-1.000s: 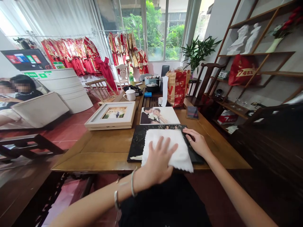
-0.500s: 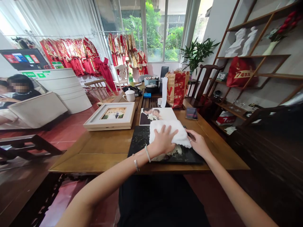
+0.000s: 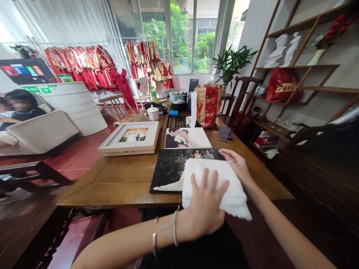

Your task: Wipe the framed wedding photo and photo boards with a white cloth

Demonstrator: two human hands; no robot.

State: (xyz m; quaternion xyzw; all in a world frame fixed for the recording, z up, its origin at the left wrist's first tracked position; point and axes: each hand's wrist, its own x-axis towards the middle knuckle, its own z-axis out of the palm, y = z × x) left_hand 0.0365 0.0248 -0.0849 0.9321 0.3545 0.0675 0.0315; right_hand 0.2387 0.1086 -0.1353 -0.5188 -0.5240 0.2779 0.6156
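A dark photo album (image 3: 171, 170) with a wedding picture on its cover lies near the front edge of the wooden table (image 3: 123, 179). A folded white cloth (image 3: 224, 186) rests on its right half and hangs over the table's edge. My left hand (image 3: 206, 209) lies flat on the cloth with the fingers stretched out. My right hand (image 3: 238, 164) rests open on the album's right edge, next to the cloth. Behind the album lies a second album (image 3: 186, 137) with a couple's portrait.
A white framed photo (image 3: 130, 137) sits at the table's left. A phone (image 3: 226, 134), a white teapot (image 3: 153, 112), a red patterned bag (image 3: 208, 104) and small items stand further back. Wooden shelves fill the right. Red garments hang behind. A person sits at far left.
My left hand has drawn the white cloth from the far part of the album back toward me and to the right. The album's upper cover shows again. My right hand stayed on the album's edge.
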